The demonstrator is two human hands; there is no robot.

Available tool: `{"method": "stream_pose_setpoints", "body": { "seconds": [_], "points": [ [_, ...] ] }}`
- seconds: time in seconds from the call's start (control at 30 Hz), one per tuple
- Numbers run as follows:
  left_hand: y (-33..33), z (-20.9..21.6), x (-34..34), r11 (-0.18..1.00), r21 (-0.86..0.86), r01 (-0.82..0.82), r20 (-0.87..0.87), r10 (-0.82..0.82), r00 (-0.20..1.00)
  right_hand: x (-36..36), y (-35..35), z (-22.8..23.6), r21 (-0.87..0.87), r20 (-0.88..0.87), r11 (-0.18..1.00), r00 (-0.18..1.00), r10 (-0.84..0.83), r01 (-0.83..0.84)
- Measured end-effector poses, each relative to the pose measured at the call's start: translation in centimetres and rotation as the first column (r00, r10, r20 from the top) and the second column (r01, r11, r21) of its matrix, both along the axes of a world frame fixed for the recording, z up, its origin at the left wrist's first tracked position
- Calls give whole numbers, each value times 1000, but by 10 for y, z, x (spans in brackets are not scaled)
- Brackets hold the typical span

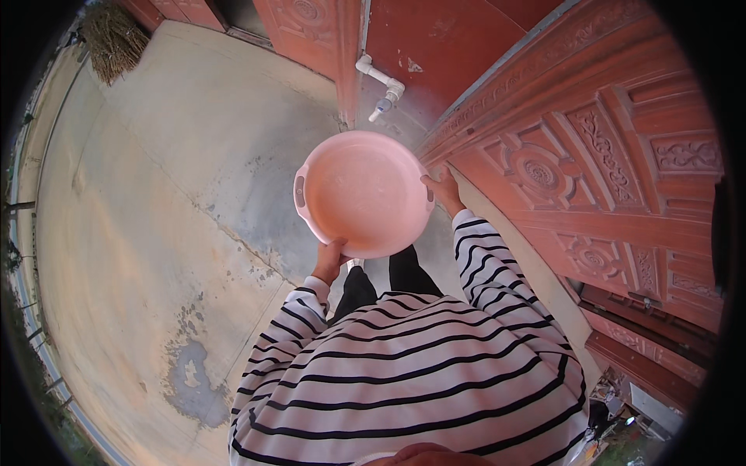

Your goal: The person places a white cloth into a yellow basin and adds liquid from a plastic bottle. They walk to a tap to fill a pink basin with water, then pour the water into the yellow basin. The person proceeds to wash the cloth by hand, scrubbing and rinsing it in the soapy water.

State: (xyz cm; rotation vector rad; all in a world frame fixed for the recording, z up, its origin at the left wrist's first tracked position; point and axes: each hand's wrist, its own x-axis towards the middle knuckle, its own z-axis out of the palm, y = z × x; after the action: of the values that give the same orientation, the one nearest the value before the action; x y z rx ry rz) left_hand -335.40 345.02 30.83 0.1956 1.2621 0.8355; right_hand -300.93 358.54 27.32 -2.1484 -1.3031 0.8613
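A round pink plastic basin is held out in front of my body, its open top facing up. My left hand grips the rim at the near left, with the thumb over the edge. At the right side, my right hand is closed on the rim beside a handle slot. Another handle slot shows on the basin's left side, away from both hands. Inside I see only the smooth pink bottom; whether it holds a little water I cannot tell. Just beyond the far rim is a white plastic tap on a pipe.
A red carved door or wall panel rises close on my right. Pale concrete floor with a crack and a worn grey patch spreads to the left. A bundle of dry stalks stands at the far left. Assorted items lie at the lower right.
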Motion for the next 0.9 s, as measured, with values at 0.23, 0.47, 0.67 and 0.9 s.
{"method": "stream_pose_setpoints", "body": {
  "seconds": [0.23,0.47,0.67,0.9],
  "points": [
    [-47,38,-13,961,-12,278,-15,-278,961,6,-170,20,-386,-638,883,614,-465,267],
    [-104,65,25,806,51,589,-30,-588,808,44,-334,56,-388,-584,833,595,-553,394],
    [-190,79,108,611,90,786,-93,-781,618,91,-519,56,-341,-597,692,422,-682,637],
    [-332,96,247,427,122,896,-89,-894,439,155,-748,82,190,-451,275,333,-828,942]
  ]
}}
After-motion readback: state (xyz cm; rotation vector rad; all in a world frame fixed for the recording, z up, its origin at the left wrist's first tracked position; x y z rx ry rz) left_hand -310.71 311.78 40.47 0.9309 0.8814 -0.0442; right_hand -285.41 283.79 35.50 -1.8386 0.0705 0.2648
